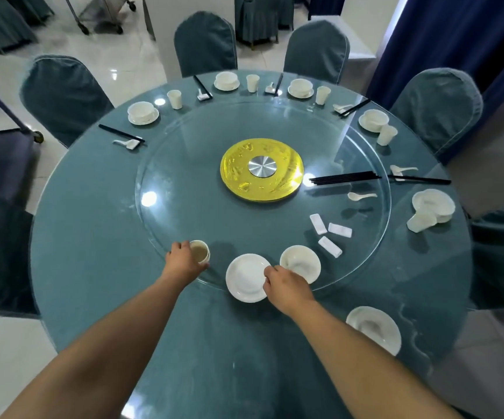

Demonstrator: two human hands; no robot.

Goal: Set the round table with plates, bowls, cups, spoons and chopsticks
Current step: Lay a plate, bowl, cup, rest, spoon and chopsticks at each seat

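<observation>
My left hand [184,261] grips a white cup [200,251] at the near edge of the glass turntable [184,189]. My right hand [285,287] pinches the right rim of a white plate [246,278] that overhangs the turntable's near rim. A white bowl [302,263] sits just right of that plate. On the turntable lie a bundle of black chopsticks [344,178], a white spoon [361,195] and three white rests [330,232]. A bowl on a plate [373,328] stands at the near right of the table.
Several finished settings of plate, bowl, cup, spoon and chopsticks ring the far rim of the round teal table [93,237]. A gold disc [261,169] marks the centre. A tipped cup lies against a bowl [433,207] at right. Covered chairs [205,43] surround the table.
</observation>
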